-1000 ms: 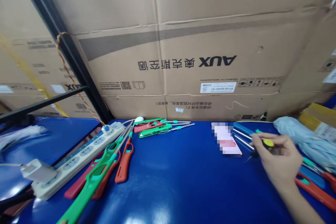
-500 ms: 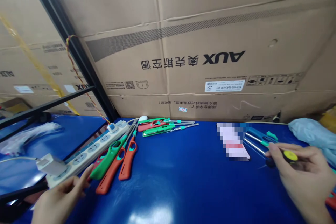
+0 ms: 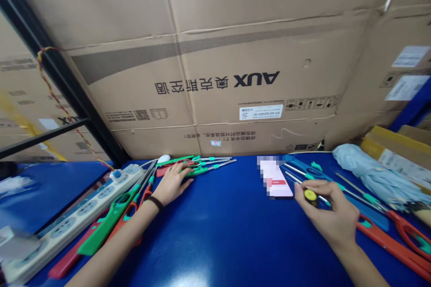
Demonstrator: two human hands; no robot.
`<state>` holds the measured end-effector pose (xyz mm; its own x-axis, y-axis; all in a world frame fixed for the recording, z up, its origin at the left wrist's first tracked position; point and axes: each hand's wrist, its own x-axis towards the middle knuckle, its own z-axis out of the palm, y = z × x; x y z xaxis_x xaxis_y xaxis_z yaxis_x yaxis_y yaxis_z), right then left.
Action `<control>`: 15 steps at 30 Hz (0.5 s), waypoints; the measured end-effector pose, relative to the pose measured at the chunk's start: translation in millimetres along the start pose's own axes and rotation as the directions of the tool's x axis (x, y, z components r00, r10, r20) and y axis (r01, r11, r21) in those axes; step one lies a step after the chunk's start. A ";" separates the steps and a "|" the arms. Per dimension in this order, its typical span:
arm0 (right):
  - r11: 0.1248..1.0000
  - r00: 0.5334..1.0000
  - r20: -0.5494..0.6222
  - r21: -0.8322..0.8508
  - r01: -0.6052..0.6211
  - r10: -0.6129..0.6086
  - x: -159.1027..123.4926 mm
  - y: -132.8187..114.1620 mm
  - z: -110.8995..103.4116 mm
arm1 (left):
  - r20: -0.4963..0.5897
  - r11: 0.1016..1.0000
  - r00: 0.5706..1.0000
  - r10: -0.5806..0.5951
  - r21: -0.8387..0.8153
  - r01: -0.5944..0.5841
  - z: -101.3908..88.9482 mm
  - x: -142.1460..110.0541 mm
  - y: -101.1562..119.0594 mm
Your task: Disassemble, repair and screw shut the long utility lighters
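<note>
My left hand (image 3: 173,184) reaches to the far pile, fingers apart and resting over a red lighter (image 3: 163,170) and a green lighter (image 3: 198,170); its fingertips are partly hidden. These are long-necked gas lighters with metal stems. Under my left forearm lie more of them, among them a green lighter (image 3: 101,233) and a dark red lighter (image 3: 72,251). My right hand (image 3: 332,219) is closed around a screwdriver (image 3: 310,197) with a yellow-and-black handle, held above the table. Beside it lie a phone (image 3: 281,184) with a lit, partly blurred screen and a blue lighter (image 3: 313,171).
A white power strip (image 3: 74,219) with plugs runs along the left side, by a black metal frame (image 3: 90,112). Orange lighters (image 3: 390,246) lie at the right. Behind them are a pale blue plastic bag (image 3: 367,170) and an open carton (image 3: 400,161). A large cardboard wall closes the back.
My left hand has moved from the near lighters by the power strip forward and right to the far pile. My right hand still holds the screwdriver. The view has turned right.
</note>
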<state>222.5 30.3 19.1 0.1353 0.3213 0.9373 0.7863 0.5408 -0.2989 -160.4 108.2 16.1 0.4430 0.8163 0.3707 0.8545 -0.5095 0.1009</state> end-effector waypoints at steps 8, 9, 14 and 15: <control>0.998 0.996 0.077 0.014 0.053 -0.054 4.9 -8.4 -3.4 | 0.039 0.997 0.997 0.069 -0.043 -0.067 12.8 -11.0 5.1; 0.998 0.995 0.088 0.016 0.054 -0.055 4.8 -8.6 -3.5 | 0.036 0.997 0.997 0.062 -0.045 -0.060 13.4 -9.5 4.9; 0.998 0.992 0.122 0.044 0.036 -0.041 4.6 -8.5 -2.8 | 0.028 0.997 0.998 0.053 -0.062 -0.051 12.1 -6.4 5.0; 0.998 0.992 0.122 0.046 0.037 -0.042 4.8 -8.4 -2.8 | 0.029 0.997 0.998 0.053 -0.065 -0.051 11.0 -7.5 5.8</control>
<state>218.2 25.1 26.6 0.0275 0.3905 0.9202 0.7619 0.5877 -0.2721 -155.8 102.1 3.7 0.4954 0.7955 0.3489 0.8114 -0.5672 0.1412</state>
